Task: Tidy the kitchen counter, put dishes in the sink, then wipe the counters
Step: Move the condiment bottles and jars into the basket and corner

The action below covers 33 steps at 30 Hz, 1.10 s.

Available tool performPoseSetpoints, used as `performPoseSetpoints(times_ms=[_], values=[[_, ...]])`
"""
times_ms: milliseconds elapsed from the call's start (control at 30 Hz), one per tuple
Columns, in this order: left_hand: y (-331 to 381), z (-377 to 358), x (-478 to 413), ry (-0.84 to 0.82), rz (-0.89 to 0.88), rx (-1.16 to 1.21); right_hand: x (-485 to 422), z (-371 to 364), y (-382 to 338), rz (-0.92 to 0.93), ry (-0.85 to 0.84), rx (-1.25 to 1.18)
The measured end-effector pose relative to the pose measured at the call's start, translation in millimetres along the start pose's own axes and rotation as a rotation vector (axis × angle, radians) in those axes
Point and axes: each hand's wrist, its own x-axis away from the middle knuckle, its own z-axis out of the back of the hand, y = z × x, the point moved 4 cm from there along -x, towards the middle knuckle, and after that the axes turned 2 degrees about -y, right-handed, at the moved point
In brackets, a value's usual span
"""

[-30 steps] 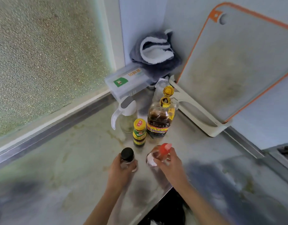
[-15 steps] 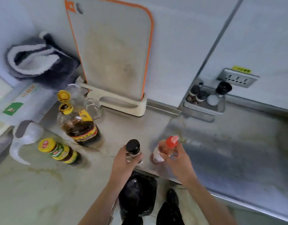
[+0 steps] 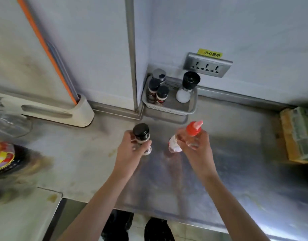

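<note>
My left hand (image 3: pixel 130 152) grips a small spice jar (image 3: pixel 141 134) with a black lid, held above the steel counter (image 3: pixel 236 162). My right hand (image 3: pixel 196 150) grips a clear squeeze bottle (image 3: pixel 189 136) with a red pointed cap and a white label. Both are just in front of a grey wire tray (image 3: pixel 168 108) at the wall, which holds three dark-lidded spice jars (image 3: pixel 157 92) and a black-topped grinder (image 3: pixel 188 87).
A white stand (image 3: pixel 63 113) holds an orange-edged cutting board (image 3: pixel 19 49) at the left. A bottle with a red and yellow label (image 3: pixel 2 159) sits at the far left edge. A green and yellow box (image 3: pixel 299 134) lies at the right. A wall socket (image 3: pixel 208 66) is above the tray.
The view has swung right from the window corner to the wall tray. Both hands have carried the jar and the squeeze bottle along the counter toward the tray.
</note>
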Motion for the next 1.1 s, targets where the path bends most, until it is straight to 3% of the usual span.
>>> performPoseSetpoints(times_ms=[233,500,1000,1100], values=[[34,-46,-74,0.085,-0.174,0.039,-81,18,-17,0.173,-0.009,-0.022],[28,-68,-106,0.115,-0.182,0.132,-137,20,-18,0.289,0.100,-0.085],[15,-75,-105,0.059,-0.142,0.127,-172,2,4,0.263,0.031,0.206],[16,-68,-102,0.082,-0.150,0.075,-152,7,-6,0.284,0.092,0.229]])
